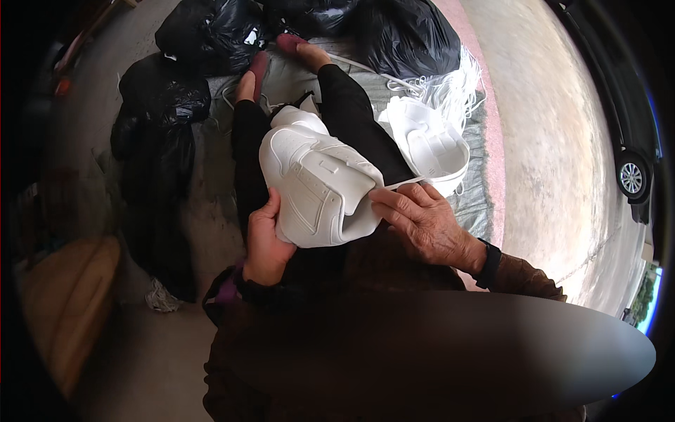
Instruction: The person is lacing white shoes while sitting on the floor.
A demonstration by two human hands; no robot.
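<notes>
Above my lap I hold a white sneaker (316,190), tilted, with its toe toward the upper left and its opening toward my right hand. Its eyelets carry no lace that I can see, and its sole is hidden. My left hand (267,243) is closed on the sneaker's near left side, thumb on top. My right hand (422,221) is at the opening, fingertips pinched near the tongue and eyelet edge. A thin white lace (408,182) runs out between its fingers; its other end is hard to follow. Another white shoe piece (299,119) lies just beyond the sneaker.
More white shoes (439,144) lie right of my leg, beside a bundle of loose white laces (460,81). Black plastic bags (404,39) stand around my feet and at the left (165,91). A green-grey sheet (474,197) covers the ground. A dark car (633,151) is at far right.
</notes>
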